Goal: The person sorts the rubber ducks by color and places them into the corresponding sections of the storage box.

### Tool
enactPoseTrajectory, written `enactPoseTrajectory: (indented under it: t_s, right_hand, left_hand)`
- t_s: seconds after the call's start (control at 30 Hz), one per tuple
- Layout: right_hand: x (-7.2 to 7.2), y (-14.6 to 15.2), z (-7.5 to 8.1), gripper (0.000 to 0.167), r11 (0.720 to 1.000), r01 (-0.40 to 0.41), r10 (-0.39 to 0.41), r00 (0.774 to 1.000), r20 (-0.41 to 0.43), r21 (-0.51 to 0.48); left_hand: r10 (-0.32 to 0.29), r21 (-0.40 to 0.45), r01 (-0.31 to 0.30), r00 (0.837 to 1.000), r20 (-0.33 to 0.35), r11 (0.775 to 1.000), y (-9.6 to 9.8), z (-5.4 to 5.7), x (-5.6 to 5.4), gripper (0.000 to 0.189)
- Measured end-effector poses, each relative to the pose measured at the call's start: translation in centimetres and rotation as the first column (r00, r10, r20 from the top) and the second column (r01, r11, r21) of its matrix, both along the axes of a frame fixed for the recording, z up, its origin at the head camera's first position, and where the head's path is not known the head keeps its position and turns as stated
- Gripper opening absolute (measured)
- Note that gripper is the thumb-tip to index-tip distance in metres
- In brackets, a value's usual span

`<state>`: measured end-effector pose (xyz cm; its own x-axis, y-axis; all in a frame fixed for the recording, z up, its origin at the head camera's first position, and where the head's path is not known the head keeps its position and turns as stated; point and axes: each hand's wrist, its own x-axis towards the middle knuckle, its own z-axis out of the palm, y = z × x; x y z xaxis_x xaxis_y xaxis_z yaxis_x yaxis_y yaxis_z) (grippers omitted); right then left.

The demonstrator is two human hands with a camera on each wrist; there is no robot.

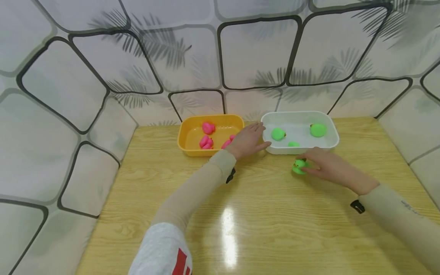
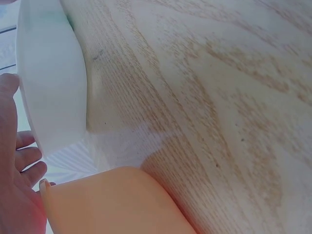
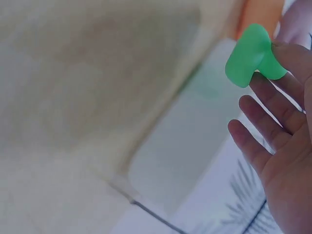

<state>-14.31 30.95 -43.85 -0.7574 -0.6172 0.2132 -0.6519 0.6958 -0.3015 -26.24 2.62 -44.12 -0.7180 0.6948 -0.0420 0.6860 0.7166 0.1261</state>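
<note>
In the head view, my right hand (image 1: 330, 167) pinches a small green rubber duck (image 1: 298, 167) between thumb and fingers, just in front of the white tub (image 1: 299, 151). The right wrist view shows the same green duck (image 3: 248, 56) held above the tabletop, the other fingers spread. Inside the white tub are a green duck (image 1: 277, 134) at left, another green duck (image 1: 317, 130) at right, and a third green duck (image 1: 293, 144) partly hidden by the front wall. My left hand (image 1: 248, 141) lies at the white tub's left end, fingers extended and touching its rim.
Left of the white tub stands an orange tub (image 1: 196, 152) with several pink ducks (image 1: 206, 142), partly covered by my left hand. Both tubs are near the table's back edge, by a patterned wall (image 1: 258, 53). The wooden table (image 1: 268, 225) extends in front.
</note>
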Motion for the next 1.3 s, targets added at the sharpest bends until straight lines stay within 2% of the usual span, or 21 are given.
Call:
enactPoseTrajectory:
  t_s: [0.17, 0.37, 0.63, 0.73, 0.93, 1.1, 1.3]
  right_hand:
    - [-1.3, 1.1, 2.0, 0.036, 1.0, -0.003, 0.0, 0.992, -0.127, -0.026]
    - [-2.9, 2.2, 4.1, 0.038, 0.998, 0.053, -0.056, 0.989, -0.139, -0.029]
    - [-5.4, 3.4, 5.3, 0.035, 0.99, 0.139, -0.139, 0.99, -0.01, -0.009]
    - [-6.4, 3.8, 5.6, 0.034, 0.989, 0.15, -0.15, 0.989, 0.009, 0.007]
    - [-7.7, 4.0, 5.7, 0.036, 0.976, 0.211, -0.216, 0.972, 0.097, 0.062]
    - [-8.3, 4.2, 4.9, 0.043, 0.966, 0.237, -0.253, 0.951, 0.177, 0.107]
    - [-7.9, 4.7, 4.1, 0.042, 0.96, 0.256, -0.273, 0.943, 0.189, 0.114]
  left_hand:
    - [0.002, -0.007, -0.001, 1.0, 0.01, 1.0, 0.0, 0.0, -0.1, 0.075]
    - [0.002, 0.004, -0.002, 1.0, 0.005, 1.0, -0.1, 0.1, 0.0, 0.074]
    - [0.001, 0.009, -0.001, 1.0, 0.003, 1.0, 0.0, 0.2, 0.1, 0.073]
    - [0.005, 0.011, -0.005, 1.0, 0.007, 1.0, 0.0, 0.2, 0.1, 0.073]
    - [0.014, 0.002, -0.014, 1.0, 0.021, 1.0, 0.0, 0.3, 0.2, 0.074]
    - [0.019, 0.009, -0.019, 0.999, 0.029, 1.0, 0.0, 0.4, 0.3, 0.073]
    - [0.019, 0.005, -0.019, 0.999, 0.026, 1.0, 0.0, 0.3, 0.2, 0.072]
